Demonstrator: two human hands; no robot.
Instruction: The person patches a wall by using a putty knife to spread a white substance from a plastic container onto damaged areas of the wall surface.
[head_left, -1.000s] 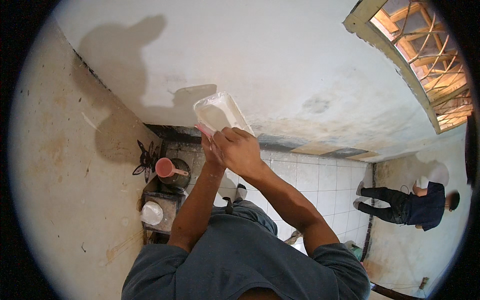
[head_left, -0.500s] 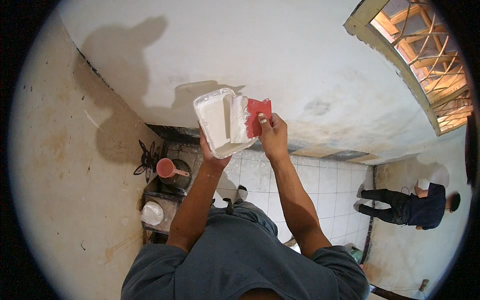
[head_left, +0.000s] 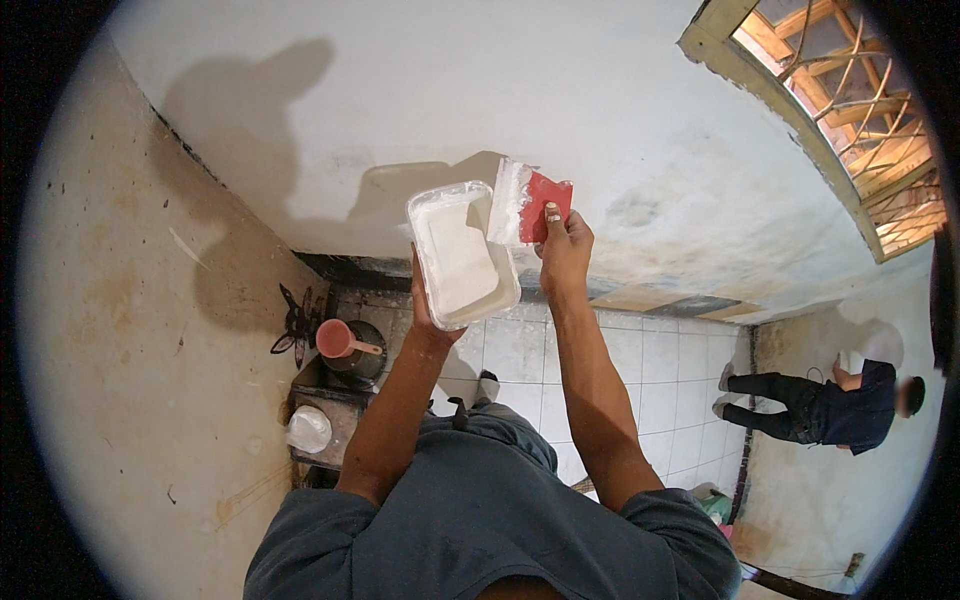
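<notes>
Facing a broad, pale wall [head_left: 500,90] beyond the left hand [head_left: 428,316] and the right hand [head_left: 567,255], seeing grey and yellowish stains low across it, and casting dark shadows on it to the left of both hands. Seeing a speckled side wall [head_left: 130,350] well to the left of the left hand. Standing over a white tiled floor [head_left: 620,360], showing below and to the right of both hands. Sharing the room with a co-worker [head_left: 830,405] in dark clothes, well to the right of the right hand. Seeing a wooden-framed window [head_left: 715,35] with a branching lattice, up and to the right of the right hand. Finding a small, dark stand [head_left: 345,418] to the lower left of the left hand, and beyond it a dark, round container [head_left: 362,370] with a pink dipper [head_left: 337,340] resting on top.

Working with hands apart, side by side. Clasping a white rectangular tub [head_left: 507,290] in the left hand, from its left side and underneath, tilting the open top into view and showing smooth white paste [head_left: 465,265] inside. Pinching a red scraper [head_left: 531,212] in the right hand, thumb on top, pointing its white-smeared blade leftward at the tub's upper right rim, leaving any contact there unclear.
</notes>
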